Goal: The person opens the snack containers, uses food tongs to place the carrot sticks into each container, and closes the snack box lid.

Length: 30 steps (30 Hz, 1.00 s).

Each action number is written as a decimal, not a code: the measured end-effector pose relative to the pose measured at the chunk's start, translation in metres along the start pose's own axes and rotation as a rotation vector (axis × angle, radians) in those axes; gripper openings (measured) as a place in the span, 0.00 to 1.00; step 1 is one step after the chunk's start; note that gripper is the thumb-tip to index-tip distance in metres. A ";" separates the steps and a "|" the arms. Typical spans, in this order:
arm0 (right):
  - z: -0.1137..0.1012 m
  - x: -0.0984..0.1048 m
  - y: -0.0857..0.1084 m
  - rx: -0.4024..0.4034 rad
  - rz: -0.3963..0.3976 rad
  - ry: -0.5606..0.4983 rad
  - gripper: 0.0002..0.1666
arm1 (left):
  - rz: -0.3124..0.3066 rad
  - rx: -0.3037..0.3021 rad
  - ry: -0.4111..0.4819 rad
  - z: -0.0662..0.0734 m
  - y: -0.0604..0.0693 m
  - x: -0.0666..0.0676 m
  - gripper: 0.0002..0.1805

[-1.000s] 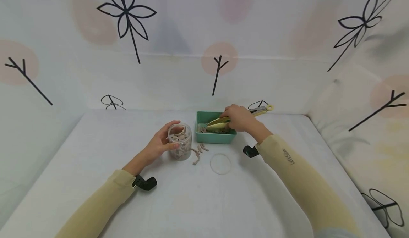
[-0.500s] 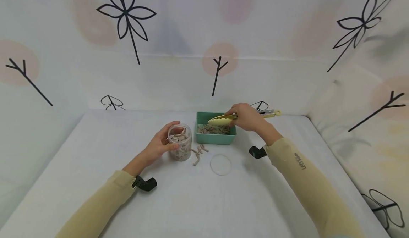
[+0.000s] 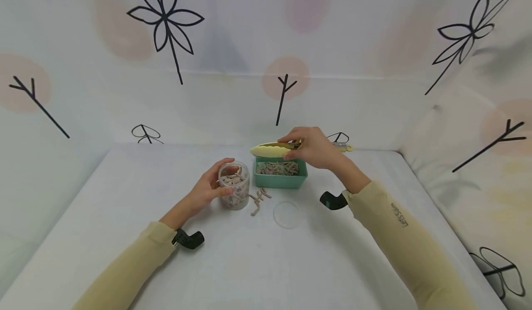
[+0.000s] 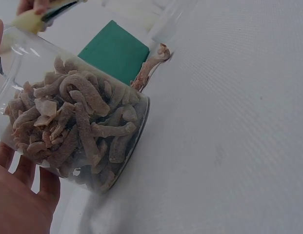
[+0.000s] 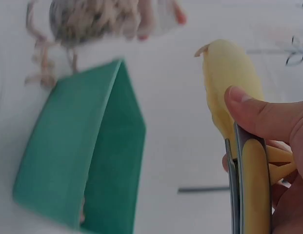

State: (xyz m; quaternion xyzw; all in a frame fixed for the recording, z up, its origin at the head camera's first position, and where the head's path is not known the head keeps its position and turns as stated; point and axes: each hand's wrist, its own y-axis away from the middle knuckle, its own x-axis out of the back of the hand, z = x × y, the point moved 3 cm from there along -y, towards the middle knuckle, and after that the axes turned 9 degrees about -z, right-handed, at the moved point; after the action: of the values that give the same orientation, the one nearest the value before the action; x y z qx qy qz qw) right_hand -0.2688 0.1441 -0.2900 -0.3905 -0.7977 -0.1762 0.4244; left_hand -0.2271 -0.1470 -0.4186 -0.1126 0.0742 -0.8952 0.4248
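Observation:
My left hand [image 3: 203, 190] grips a clear plastic jar [image 4: 29, 53] standing on the table, partly full of brownish-grey curled dried pieces [image 4: 83, 112]. My right hand [image 3: 313, 148] holds yellow-tipped metal tongs [image 5: 234, 73] above the back of a green rectangular tub [image 3: 280, 182]. A bit of a dried piece [image 5: 204, 50] pokes out at the tip of the tongs in the right wrist view; the tongs' heads are pressed together. Inside the tub lies a layer of similar dried pieces [image 3: 277, 167].
A few loose dried pieces [image 3: 258, 200] lie on the white table [image 3: 249, 264] between jar and tub. A clear round lid or ring [image 3: 287, 215] lies flat in front of the tub. A patterned cloth wall [image 3: 224, 106] rises behind the table.
My right hand has lifted the tongs up out of the tub, drawn them right, then swung them left over its back edge. My left hand and the jar have stayed still.

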 end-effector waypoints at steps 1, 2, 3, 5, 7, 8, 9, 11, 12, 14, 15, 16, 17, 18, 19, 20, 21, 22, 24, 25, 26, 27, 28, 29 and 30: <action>-0.007 -0.002 -0.001 0.024 -0.001 -0.017 0.23 | 0.001 0.003 0.001 0.000 0.000 0.000 0.43; -0.013 -0.005 -0.002 0.048 -0.003 -0.031 0.23 | 0.003 0.006 0.002 0.000 0.000 0.000 0.43; -0.019 -0.008 -0.003 0.068 -0.006 -0.044 0.23 | 0.006 0.009 0.001 0.001 0.000 0.000 0.43; -0.027 -0.014 -0.006 0.105 -0.015 -0.060 0.24 | 0.015 0.020 -0.002 0.001 0.000 -0.001 0.42; -0.034 -0.020 -0.009 0.132 -0.025 -0.068 0.24 | 0.024 0.033 -0.005 0.002 0.000 -0.001 0.42; -0.036 -0.023 -0.010 0.137 -0.033 -0.067 0.24 | 0.026 0.040 -0.007 0.001 0.000 -0.001 0.42; -0.038 -0.026 -0.011 0.138 -0.041 -0.064 0.24 | 0.028 0.047 -0.008 0.001 0.000 -0.001 0.43; -0.040 -0.030 -0.012 0.134 -0.054 -0.054 0.25 | 0.027 0.053 -0.004 0.001 0.000 -0.001 0.43; -0.040 -0.031 -0.012 0.128 -0.059 -0.042 0.26 | 0.025 0.056 -0.003 0.001 0.000 0.000 0.44; -0.040 -0.033 -0.012 0.115 -0.070 -0.031 0.27 | 0.025 0.063 -0.001 0.001 0.000 0.000 0.44; -0.040 -0.033 -0.012 0.108 -0.073 -0.021 0.28 | 0.028 0.069 -0.005 0.001 0.001 0.000 0.45; -0.039 -0.032 -0.011 0.104 -0.075 -0.018 0.29 | 0.030 0.071 -0.008 0.001 0.001 0.000 0.45; -0.038 -0.032 -0.010 0.096 -0.077 -0.013 0.30 | 0.031 0.070 -0.009 0.002 0.001 0.000 0.45; -0.037 -0.030 -0.009 0.089 -0.075 -0.005 0.30 | 0.032 0.070 -0.013 0.002 0.001 0.000 0.44; -0.035 -0.029 -0.008 0.081 -0.073 0.001 0.31 | 0.030 0.064 -0.014 0.002 0.000 0.000 0.44; -0.033 -0.027 -0.007 0.070 -0.070 0.012 0.32 | 0.028 0.058 -0.015 0.002 0.000 0.000 0.44; -0.030 -0.025 -0.005 0.060 -0.066 0.020 0.32 | 0.023 0.049 -0.014 0.003 0.000 0.000 0.43; -0.026 -0.023 -0.004 0.051 -0.063 0.024 0.33 | 0.019 0.040 -0.013 0.003 0.000 -0.001 0.43; -0.017 -0.021 -0.002 0.026 -0.058 0.042 0.33 | 0.014 0.029 -0.010 0.003 -0.001 -0.001 0.42; -0.012 -0.019 0.000 0.011 -0.057 0.046 0.33 | 0.013 0.024 -0.008 0.003 -0.001 -0.001 0.42; -0.006 -0.018 0.001 -0.008 -0.053 0.049 0.33 | 0.014 0.021 -0.006 0.003 -0.001 0.000 0.43; -0.001 -0.016 0.002 -0.025 -0.046 0.042 0.33 | 0.016 0.020 -0.006 0.002 -0.001 0.000 0.43; 0.005 -0.015 0.003 -0.043 -0.036 0.032 0.32 | 0.016 0.020 -0.006 0.002 -0.002 0.000 0.43; 0.010 -0.014 0.004 -0.060 -0.021 0.022 0.32 | 0.016 0.020 -0.005 0.002 -0.002 0.000 0.43; 0.015 -0.013 0.006 -0.077 -0.002 0.008 0.31 | 0.016 0.020 -0.005 0.002 -0.002 -0.001 0.43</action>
State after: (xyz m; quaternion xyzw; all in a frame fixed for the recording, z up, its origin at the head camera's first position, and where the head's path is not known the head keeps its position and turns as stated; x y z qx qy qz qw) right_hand -0.2682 0.1511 -0.3093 -0.4051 -0.7890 -0.2085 0.4121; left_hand -0.2277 -0.1455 -0.4164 -0.1098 0.0650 -0.8923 0.4331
